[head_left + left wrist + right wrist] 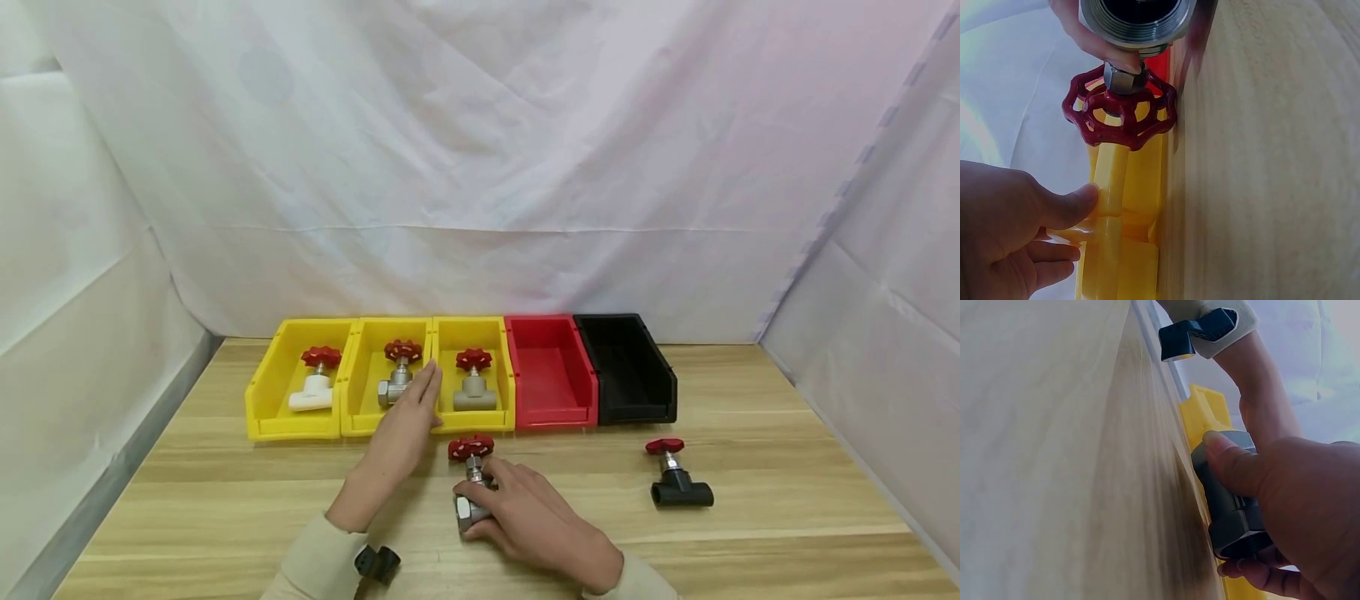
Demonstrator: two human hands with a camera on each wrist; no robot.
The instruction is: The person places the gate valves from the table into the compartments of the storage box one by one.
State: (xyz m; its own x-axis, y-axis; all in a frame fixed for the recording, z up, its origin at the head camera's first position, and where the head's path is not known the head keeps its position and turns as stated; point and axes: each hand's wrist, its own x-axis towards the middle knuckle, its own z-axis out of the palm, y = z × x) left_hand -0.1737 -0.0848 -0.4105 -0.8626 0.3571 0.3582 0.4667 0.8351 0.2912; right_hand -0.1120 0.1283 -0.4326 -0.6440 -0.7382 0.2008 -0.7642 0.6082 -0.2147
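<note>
My right hand (528,512) grips the metal body of a red-handwheel valve (474,471) in front of the bins; in the right wrist view, thumb and fingers wrap its hex-ended body (1232,506). Whether it touches the table cannot be told. My left hand (401,429) reaches to the wall between the second yellow bin (363,421) and the third yellow bin (476,423), fingers straight. Its thumb touches the yellow rim (1110,181) in the left wrist view. A similar metal valve (397,383) lies in the second bin, a grey-beige valve (474,392) in the third.
The leftmost yellow bin (292,427) holds a white valve (315,387). A red bin (555,417) and a black bin (637,412) continue the row rightward. A black valve (678,487) lies on the table's right side. White cloth (480,167) hangs behind.
</note>
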